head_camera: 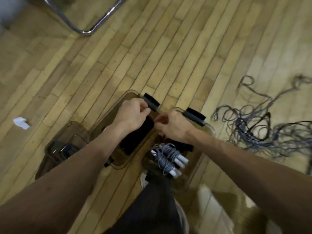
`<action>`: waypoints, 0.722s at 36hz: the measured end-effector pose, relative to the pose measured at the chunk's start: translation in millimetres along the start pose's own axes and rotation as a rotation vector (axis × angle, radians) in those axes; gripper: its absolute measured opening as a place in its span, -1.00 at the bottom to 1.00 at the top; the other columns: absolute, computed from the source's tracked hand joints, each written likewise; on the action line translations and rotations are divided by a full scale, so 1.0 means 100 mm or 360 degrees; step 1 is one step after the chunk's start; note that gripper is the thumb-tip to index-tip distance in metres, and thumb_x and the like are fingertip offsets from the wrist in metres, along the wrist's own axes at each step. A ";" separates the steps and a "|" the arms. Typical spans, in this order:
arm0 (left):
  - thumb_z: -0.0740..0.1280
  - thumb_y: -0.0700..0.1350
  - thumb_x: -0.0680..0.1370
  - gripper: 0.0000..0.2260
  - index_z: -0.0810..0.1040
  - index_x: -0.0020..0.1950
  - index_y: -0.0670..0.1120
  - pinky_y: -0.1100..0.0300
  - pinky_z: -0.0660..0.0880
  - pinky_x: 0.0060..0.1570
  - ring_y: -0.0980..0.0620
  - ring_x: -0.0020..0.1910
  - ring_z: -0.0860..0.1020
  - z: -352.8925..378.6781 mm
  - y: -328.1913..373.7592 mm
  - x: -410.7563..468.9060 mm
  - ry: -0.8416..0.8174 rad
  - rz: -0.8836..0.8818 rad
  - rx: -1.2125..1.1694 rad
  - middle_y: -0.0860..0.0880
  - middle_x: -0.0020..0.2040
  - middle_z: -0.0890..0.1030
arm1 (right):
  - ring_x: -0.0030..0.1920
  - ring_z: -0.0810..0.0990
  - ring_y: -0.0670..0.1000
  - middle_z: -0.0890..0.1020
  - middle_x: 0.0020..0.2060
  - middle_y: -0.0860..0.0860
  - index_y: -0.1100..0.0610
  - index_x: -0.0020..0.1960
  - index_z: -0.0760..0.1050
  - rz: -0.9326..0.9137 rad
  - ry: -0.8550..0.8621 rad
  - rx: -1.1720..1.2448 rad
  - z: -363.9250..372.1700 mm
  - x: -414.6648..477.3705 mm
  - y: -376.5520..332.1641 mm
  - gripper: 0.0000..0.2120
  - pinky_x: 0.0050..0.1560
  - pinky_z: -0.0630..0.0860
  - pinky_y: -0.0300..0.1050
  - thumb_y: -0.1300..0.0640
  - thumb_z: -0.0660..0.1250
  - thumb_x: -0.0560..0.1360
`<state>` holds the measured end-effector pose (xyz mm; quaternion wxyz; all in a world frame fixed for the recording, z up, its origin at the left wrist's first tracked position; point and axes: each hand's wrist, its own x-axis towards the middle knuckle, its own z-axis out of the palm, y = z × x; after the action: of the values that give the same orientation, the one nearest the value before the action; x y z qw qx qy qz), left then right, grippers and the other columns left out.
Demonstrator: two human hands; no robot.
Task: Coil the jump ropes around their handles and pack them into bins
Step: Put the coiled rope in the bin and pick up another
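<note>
Smoky bins (104, 117), coiled grey ropes (166, 154) in one, left hand (133, 115) and right hand (173, 127) grip black handles (194, 116).

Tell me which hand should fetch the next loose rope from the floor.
Right, probably. The loose ropes lie right of the bins, nearer the right hand; the left hand would cross over both bins.

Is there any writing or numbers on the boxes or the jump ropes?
None that can be read. The clear bins, the coiled jump ropes and the crumpled white paper show no letters or numbers. The picture is blurry, so any tiny print would be lost.
</note>
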<state>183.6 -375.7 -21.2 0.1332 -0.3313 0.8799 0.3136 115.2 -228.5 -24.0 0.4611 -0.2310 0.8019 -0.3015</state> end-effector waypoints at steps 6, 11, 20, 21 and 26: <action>0.31 -0.03 0.64 -0.87 0.62 0.09 -0.03 0.17 0.50 -0.05 0.07 -0.06 0.57 0.10 1.74 -0.48 -0.0165 0.0746 0.0044 0.06 -0.05 0.62 | -0.23 0.67 0.10 0.70 -0.18 0.12 0.21 0.01 0.58 0.0425 0.0474 0.0725 -1.25 -1.24 0.92 -0.81 -0.28 0.53 -0.08 0.07 0.33 0.62; 0.31 0.00 0.62 -0.87 0.61 0.04 -0.02 0.08 0.52 0.02 0.00 -0.01 0.57 0.79 2.76 -0.89 -0.0679 0.1107 0.0469 0.05 -0.07 0.58 | 0.09 0.60 0.16 0.63 0.09 0.13 0.14 0.16 0.53 0.0727 0.0356 -0.0742 -1.45 -2.21 1.84 -0.79 -0.05 0.46 -0.05 0.07 0.22 0.63; 0.36 -0.01 0.59 -0.86 0.64 0.00 -0.06 0.03 0.56 0.05 -0.03 -0.01 0.59 2.59 3.45 -1.10 -0.1129 0.1017 0.0678 -0.01 -0.05 0.65 | 0.04 0.55 0.17 0.54 0.04 0.13 0.17 0.11 0.45 0.0973 0.0094 -0.0715 -1.82 -2.75 3.27 -0.84 -0.10 0.37 -0.08 0.09 0.20 0.65; 0.36 -0.03 0.59 -0.85 0.65 0.01 -0.08 0.06 0.56 0.04 -0.04 -0.02 0.60 2.89 3.55 -1.09 -0.1186 0.1003 0.0646 -0.04 -0.04 0.65 | -0.03 0.51 0.17 0.51 -0.02 0.13 0.17 0.06 0.42 0.1030 0.0129 -0.0613 -1.90 -2.75 3.50 -0.87 -0.11 0.37 -0.08 0.10 0.20 0.65; 0.32 -0.09 0.61 -0.88 0.65 0.00 -0.07 0.09 0.53 0.03 -0.06 0.02 0.59 3.90 3.96 -1.01 -0.1171 0.0881 0.0418 -0.04 -0.04 0.65 | -0.02 0.53 0.17 0.57 0.10 0.16 0.18 0.14 0.44 0.1182 0.0388 -0.0311 -2.07 -2.59 4.34 -0.82 -0.10 0.46 -0.05 0.09 0.21 0.63</action>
<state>5.3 155.2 -92.4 0.3881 0.0681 0.8616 0.3201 14.1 304.3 -89.3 0.4162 0.0692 0.9045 -0.0620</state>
